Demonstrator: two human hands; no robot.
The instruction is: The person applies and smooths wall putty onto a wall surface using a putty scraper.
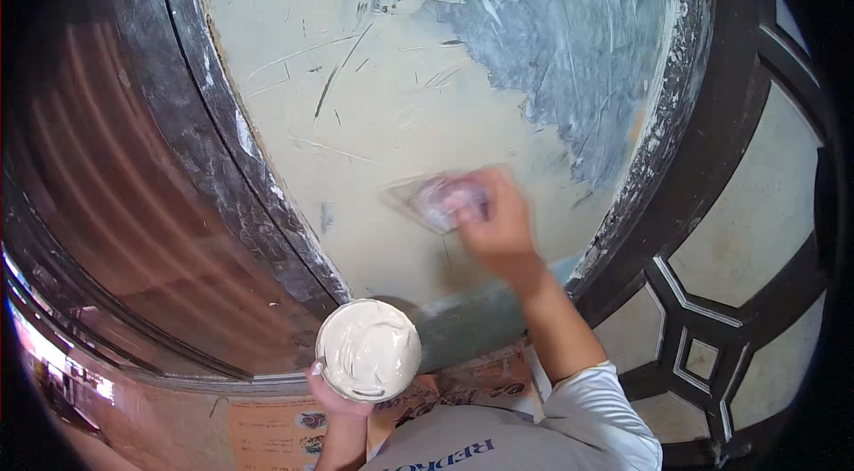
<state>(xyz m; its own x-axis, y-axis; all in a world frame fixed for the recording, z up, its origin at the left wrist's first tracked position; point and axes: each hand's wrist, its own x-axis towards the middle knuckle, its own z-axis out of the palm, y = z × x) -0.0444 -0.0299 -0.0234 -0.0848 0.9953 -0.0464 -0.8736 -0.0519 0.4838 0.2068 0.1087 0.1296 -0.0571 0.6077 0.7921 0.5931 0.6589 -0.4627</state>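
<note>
My left hand (338, 395) is wrapped round a round tub (369, 350) of creamy off-white paste, held low in front of the panel. The paste has smeared ridges on its surface. Up against the panel, my right hand (500, 215) grips a putty knife (431, 202), blurred by motion. Its blade seems to lie against the coated surface, though the blur hides the exact contact. The panel (356, 124) carries a pale cream coat with scratches and streaks. At its upper right a bare blue-grey patch (569, 35) shows, with a ragged edge.
Dark frame strips spotted with white (227, 128) border the panel on the left, with a brown glossy surface (151, 204) beyond. To the right stands a dark lattice with pale insets (756, 195). An orange printed sheet (267, 426) lies below, near my left forearm.
</note>
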